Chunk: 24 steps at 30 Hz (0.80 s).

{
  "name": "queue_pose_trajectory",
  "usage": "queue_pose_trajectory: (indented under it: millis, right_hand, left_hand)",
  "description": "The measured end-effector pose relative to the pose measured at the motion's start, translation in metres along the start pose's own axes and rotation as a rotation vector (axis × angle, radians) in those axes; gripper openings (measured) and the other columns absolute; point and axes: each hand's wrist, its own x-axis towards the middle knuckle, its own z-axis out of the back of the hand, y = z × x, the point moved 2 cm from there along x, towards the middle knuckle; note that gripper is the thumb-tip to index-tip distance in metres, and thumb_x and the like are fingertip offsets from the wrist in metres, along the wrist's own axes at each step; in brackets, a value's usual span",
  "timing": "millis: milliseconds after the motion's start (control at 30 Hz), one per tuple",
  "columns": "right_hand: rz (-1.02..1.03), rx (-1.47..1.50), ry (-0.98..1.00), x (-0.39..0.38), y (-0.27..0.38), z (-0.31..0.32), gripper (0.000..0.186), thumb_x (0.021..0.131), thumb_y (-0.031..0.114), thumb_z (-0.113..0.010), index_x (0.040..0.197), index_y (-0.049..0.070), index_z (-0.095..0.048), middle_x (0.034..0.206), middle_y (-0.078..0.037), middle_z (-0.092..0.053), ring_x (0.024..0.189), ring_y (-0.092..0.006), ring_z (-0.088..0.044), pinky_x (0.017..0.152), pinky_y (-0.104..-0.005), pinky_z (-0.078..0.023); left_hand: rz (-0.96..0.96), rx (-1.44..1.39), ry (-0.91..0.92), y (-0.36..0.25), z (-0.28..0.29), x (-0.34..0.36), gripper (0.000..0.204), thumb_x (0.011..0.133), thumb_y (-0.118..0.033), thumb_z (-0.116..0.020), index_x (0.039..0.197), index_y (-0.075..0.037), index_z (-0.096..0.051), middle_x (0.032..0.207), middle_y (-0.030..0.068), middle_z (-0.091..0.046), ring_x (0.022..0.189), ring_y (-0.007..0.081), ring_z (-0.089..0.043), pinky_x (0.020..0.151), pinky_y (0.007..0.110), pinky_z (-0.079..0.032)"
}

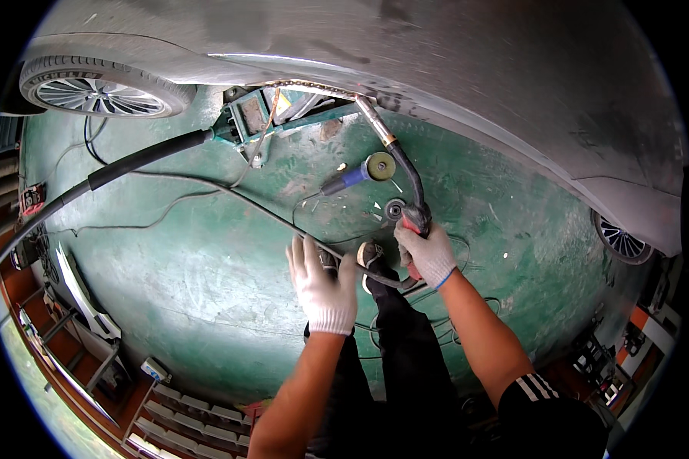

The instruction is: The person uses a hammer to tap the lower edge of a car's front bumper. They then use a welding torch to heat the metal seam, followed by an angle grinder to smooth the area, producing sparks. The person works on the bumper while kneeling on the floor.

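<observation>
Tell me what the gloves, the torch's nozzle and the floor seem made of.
Gloves: probably knitted fabric, matte white, ribbed at the left wrist. Nozzle: likely metal, shiny silver, with a brass-coloured ring. Floor: perhaps painted concrete, judging by its scuffed, glossy green coat.

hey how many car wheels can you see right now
2. One multi-spoke wheel is at the upper left, the other multi-spoke wheel at the right edge, lower down. The grey car may hide others on its far side.
</observation>
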Motion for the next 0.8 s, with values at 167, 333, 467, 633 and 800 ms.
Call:
queue_pose_trajectory:
  millis: [167, 333, 467, 633, 800]
  right_hand:
    - [0.002, 0.097, 0.01, 0.003, -0.01, -0.006, 0.013, 0.101, 0.015, -0.073, 0.1, 0.004, -0.065, 0.075, 0.0, -0.063, 0.057, -0.0105, -0.058, 0.053, -0.0288, -0.047]
    - [-0.008, 0.05, 0.002, 0.005, -0.013, -0.002, 0.013, 0.1, 0.014, -0.074, 0.1, 0.004, -0.065, 0.073, -0.001, -0.062, 0.055, -0.0115, -0.058, 0.053, -0.0299, -0.047]
    - [-0.033, 0.066, -0.033, 0.001, -0.008, -0.003, 0.015, 0.099, 0.014, -0.074, 0.1, 0.003, -0.064, 0.073, -0.002, -0.062, 0.056, -0.0118, -0.058, 0.053, -0.0303, -0.048]
    - [-0.004, 0.034, -0.017, -0.004, -0.021, 0.009, 0.017, 0.1, 0.014, -0.073, 0.106, 0.001, -0.064, 0.073, -0.002, -0.061, 0.056, -0.0119, -0.058, 0.053, -0.0307, -0.048]
    - [-0.039, 0.086, -0.028, -0.021, -0.046, 0.032, 0.033, 0.102, 0.013, -0.071, 0.129, -0.006, -0.065, 0.074, -0.002, -0.061, 0.056, -0.012, -0.058, 0.054, -0.0316, -0.049]
  left_hand:
    - [-0.505, -0.079, -0.226, -0.126, 0.008, 0.108, 0.084, 0.091, -0.025, -0.084, 0.158, 0.007, -0.045, 0.163, 0.035, -0.045, 0.153, 0.0599, -0.037, 0.125, 0.063, -0.033]
    - [-0.76, -0.055, -0.38, -0.19, 0.019, 0.161, 0.087, 0.089, -0.034, -0.084, 0.157, 0.004, -0.046, 0.162, 0.0327, -0.045, 0.152, 0.0593, -0.037, 0.127, 0.065, -0.027]
    - [-0.741, -0.038, -0.375, -0.186, 0.013, 0.157, 0.091, 0.087, -0.033, -0.083, 0.158, 0.006, -0.042, 0.164, 0.0337, -0.04, 0.153, 0.0602, -0.035, 0.125, 0.069, -0.028]
    - [-0.4, -0.008, -0.186, -0.094, -0.005, 0.101, 0.079, 0.094, -0.029, -0.081, 0.155, 0.008, -0.048, 0.164, 0.0336, -0.045, 0.154, 0.0563, -0.037, 0.127, 0.06, -0.032]
    - [0.246, 0.101, 0.262, 0.047, -0.031, -0.052, 0.085, 0.099, -0.046, -0.072, 0.158, 0.009, -0.045, 0.168, 0.0334, -0.039, 0.16, 0.0509, -0.029, 0.131, 0.054, -0.027]
